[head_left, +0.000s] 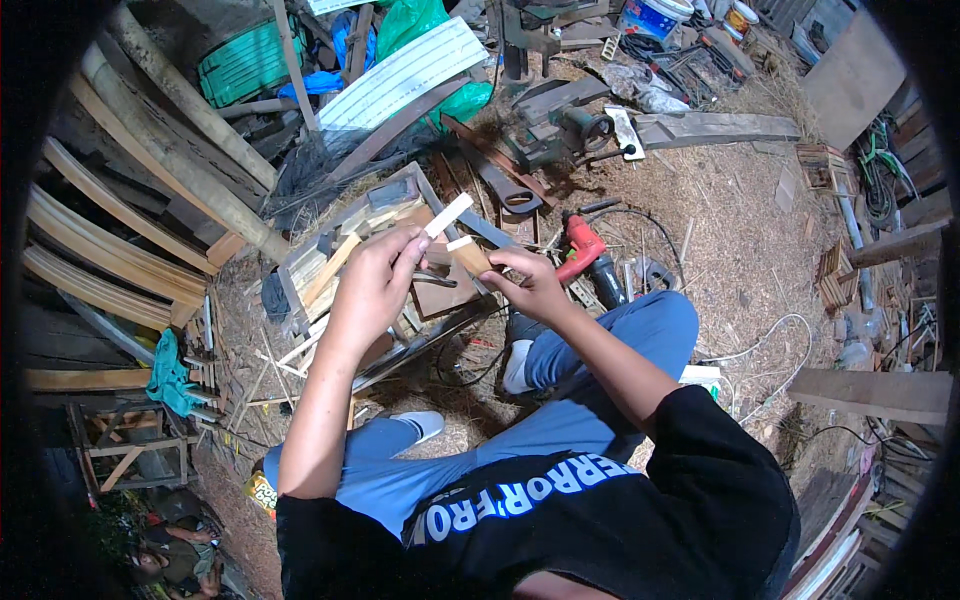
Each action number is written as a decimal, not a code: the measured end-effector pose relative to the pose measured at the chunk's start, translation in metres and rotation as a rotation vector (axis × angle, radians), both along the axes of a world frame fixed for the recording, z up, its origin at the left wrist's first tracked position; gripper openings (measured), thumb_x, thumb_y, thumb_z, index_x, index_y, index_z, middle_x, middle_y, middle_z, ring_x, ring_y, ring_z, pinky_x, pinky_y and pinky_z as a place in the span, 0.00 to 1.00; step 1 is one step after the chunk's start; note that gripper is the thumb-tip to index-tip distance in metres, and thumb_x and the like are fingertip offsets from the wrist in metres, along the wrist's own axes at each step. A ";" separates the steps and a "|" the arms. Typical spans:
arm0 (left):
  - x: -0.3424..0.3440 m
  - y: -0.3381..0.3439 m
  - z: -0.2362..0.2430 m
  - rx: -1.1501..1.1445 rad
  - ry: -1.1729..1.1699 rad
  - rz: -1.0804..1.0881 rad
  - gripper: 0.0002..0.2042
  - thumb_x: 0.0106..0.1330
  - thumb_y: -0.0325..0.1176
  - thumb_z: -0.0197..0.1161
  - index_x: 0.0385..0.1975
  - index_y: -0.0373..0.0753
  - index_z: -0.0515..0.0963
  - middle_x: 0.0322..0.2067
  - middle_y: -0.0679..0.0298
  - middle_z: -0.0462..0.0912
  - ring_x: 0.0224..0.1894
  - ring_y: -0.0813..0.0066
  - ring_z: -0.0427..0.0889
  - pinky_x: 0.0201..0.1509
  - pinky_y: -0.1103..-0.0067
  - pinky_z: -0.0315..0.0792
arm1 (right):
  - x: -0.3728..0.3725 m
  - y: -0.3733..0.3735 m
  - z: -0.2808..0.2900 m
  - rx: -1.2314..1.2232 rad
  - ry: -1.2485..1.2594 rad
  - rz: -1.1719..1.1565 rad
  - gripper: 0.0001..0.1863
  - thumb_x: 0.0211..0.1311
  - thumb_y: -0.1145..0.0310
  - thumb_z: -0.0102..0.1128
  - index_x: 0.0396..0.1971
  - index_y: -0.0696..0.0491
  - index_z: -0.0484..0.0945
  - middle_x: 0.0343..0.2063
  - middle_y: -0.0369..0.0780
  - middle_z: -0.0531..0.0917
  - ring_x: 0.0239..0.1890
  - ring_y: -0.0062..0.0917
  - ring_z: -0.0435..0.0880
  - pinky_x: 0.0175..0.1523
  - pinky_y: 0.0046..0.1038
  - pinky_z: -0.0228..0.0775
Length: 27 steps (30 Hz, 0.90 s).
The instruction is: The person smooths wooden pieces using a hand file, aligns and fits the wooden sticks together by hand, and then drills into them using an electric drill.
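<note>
My left hand (385, 265) is closed around a short pale wood strip (449, 215), which sticks up and to the right past the fingertips. Facing it, my right hand (530, 285) pinches a small tan wood block (468, 256) with a lighter end. The two wood pieces are close together; a narrow gap seems to part them. Beneath both hands is a low wooden workbench (360, 375), strewn with wood offcuts. A dark, thin tool lies partly hidden under the hands, too covered to name.
A red power drill (580, 250) with a black cable stands right of the bench. Behind it lie a handsaw (510, 192) and a green bench vise (575, 130). Long timber boards (110, 235) lean at the left. Wood shavings and a white cable (790, 325) cover the ground at right.
</note>
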<state>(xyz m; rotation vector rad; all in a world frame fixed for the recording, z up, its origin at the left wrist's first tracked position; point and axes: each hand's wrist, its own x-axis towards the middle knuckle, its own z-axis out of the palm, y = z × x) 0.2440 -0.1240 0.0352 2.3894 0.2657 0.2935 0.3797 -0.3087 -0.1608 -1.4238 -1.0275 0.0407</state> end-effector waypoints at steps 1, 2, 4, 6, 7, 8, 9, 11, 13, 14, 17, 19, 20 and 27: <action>0.002 -0.001 0.000 0.032 -0.008 0.008 0.12 0.79 0.33 0.63 0.49 0.29 0.84 0.32 0.58 0.85 0.33 0.75 0.79 0.41 0.75 0.74 | 0.000 0.000 0.000 -0.002 0.000 -0.003 0.14 0.64 0.69 0.78 0.45 0.60 0.87 0.42 0.48 0.90 0.44 0.39 0.91 0.51 0.33 0.81; 0.003 -0.002 0.001 0.030 -0.008 0.004 0.12 0.79 0.33 0.63 0.49 0.29 0.84 0.32 0.58 0.85 0.33 0.75 0.79 0.41 0.75 0.74 | 0.000 0.000 0.001 -0.019 0.010 -0.003 0.14 0.65 0.69 0.77 0.45 0.60 0.87 0.42 0.48 0.90 0.45 0.40 0.91 0.51 0.33 0.81; 0.004 -0.003 0.003 0.068 -0.023 0.022 0.11 0.76 0.34 0.66 0.45 0.30 0.85 0.36 0.51 0.87 0.37 0.57 0.87 0.45 0.68 0.78 | 0.001 -0.001 0.002 -0.035 0.021 -0.003 0.14 0.65 0.69 0.77 0.45 0.59 0.87 0.42 0.48 0.90 0.45 0.40 0.91 0.51 0.34 0.81; 0.004 0.000 0.001 0.055 -0.033 0.019 0.10 0.76 0.32 0.67 0.47 0.30 0.85 0.35 0.55 0.87 0.36 0.67 0.84 0.43 0.73 0.76 | 0.002 0.000 0.004 -0.051 0.019 0.042 0.13 0.66 0.69 0.76 0.45 0.59 0.87 0.42 0.48 0.90 0.44 0.40 0.91 0.51 0.34 0.81; 0.004 0.001 -0.001 0.041 -0.043 0.014 0.10 0.75 0.30 0.68 0.49 0.30 0.86 0.35 0.60 0.87 0.35 0.77 0.80 0.41 0.77 0.74 | 0.002 0.001 0.005 -0.051 0.020 0.043 0.13 0.66 0.69 0.76 0.45 0.59 0.87 0.42 0.48 0.90 0.44 0.40 0.91 0.51 0.34 0.81; 0.004 0.001 -0.001 0.041 -0.042 0.014 0.10 0.75 0.30 0.68 0.49 0.30 0.86 0.35 0.60 0.87 0.35 0.77 0.80 0.41 0.77 0.74 | 0.001 0.001 0.005 -0.042 0.008 0.031 0.13 0.66 0.69 0.76 0.46 0.59 0.87 0.42 0.48 0.90 0.44 0.40 0.91 0.51 0.34 0.81; 0.004 0.001 -0.002 0.007 -0.041 0.013 0.10 0.75 0.30 0.68 0.48 0.30 0.86 0.36 0.59 0.88 0.36 0.77 0.82 0.42 0.77 0.75 | 0.000 0.002 0.006 -0.033 -0.004 0.019 0.13 0.66 0.69 0.76 0.46 0.59 0.87 0.42 0.49 0.90 0.44 0.40 0.91 0.50 0.34 0.81; 0.004 0.003 -0.005 -0.029 -0.040 0.011 0.10 0.75 0.30 0.69 0.48 0.30 0.86 0.37 0.59 0.88 0.37 0.76 0.83 0.43 0.77 0.76 | -0.001 0.003 0.006 -0.035 0.009 0.021 0.13 0.66 0.70 0.76 0.45 0.60 0.87 0.41 0.47 0.90 0.43 0.37 0.91 0.50 0.33 0.81; 0.005 0.007 -0.009 0.019 -0.093 -0.029 0.09 0.74 0.30 0.69 0.47 0.30 0.86 0.38 0.58 0.89 0.40 0.75 0.85 0.46 0.77 0.77 | -0.002 0.004 0.007 -0.036 0.023 0.025 0.12 0.66 0.71 0.76 0.45 0.60 0.87 0.39 0.46 0.90 0.42 0.34 0.91 0.49 0.32 0.80; 0.005 0.007 -0.009 0.018 -0.091 -0.028 0.09 0.74 0.30 0.69 0.47 0.30 0.86 0.38 0.58 0.89 0.40 0.75 0.85 0.46 0.77 0.77 | -0.002 0.004 0.008 -0.023 0.015 0.031 0.12 0.66 0.71 0.76 0.45 0.60 0.87 0.40 0.46 0.90 0.42 0.34 0.91 0.49 0.32 0.81; 0.004 0.006 -0.009 -0.014 -0.043 0.002 0.09 0.74 0.29 0.69 0.46 0.30 0.87 0.39 0.58 0.90 0.40 0.74 0.86 0.46 0.75 0.77 | -0.003 0.005 0.006 -0.008 0.006 0.034 0.12 0.66 0.71 0.76 0.46 0.60 0.87 0.40 0.46 0.90 0.42 0.33 0.91 0.49 0.32 0.81; 0.004 0.009 -0.013 0.002 -0.080 -0.015 0.08 0.73 0.29 0.70 0.45 0.30 0.87 0.39 0.58 0.90 0.40 0.74 0.85 0.46 0.76 0.77 | -0.004 0.006 0.006 -0.006 0.005 0.032 0.12 0.66 0.71 0.76 0.46 0.59 0.87 0.41 0.46 0.90 0.42 0.33 0.91 0.49 0.31 0.81; 0.004 0.010 -0.013 0.001 -0.080 -0.012 0.08 0.73 0.29 0.70 0.45 0.30 0.87 0.39 0.58 0.90 0.40 0.74 0.85 0.46 0.76 0.77 | -0.004 0.005 0.007 -0.028 0.031 0.047 0.13 0.65 0.70 0.77 0.46 0.59 0.87 0.42 0.47 0.91 0.43 0.36 0.92 0.50 0.32 0.81; 0.003 0.004 -0.005 -0.031 -0.002 0.020 0.10 0.71 0.32 0.71 0.43 0.30 0.87 0.38 0.51 0.89 0.41 0.59 0.90 0.46 0.70 0.80 | -0.003 0.006 0.001 -0.041 0.044 0.057 0.13 0.63 0.71 0.79 0.45 0.58 0.88 0.42 0.48 0.91 0.44 0.39 0.92 0.50 0.34 0.82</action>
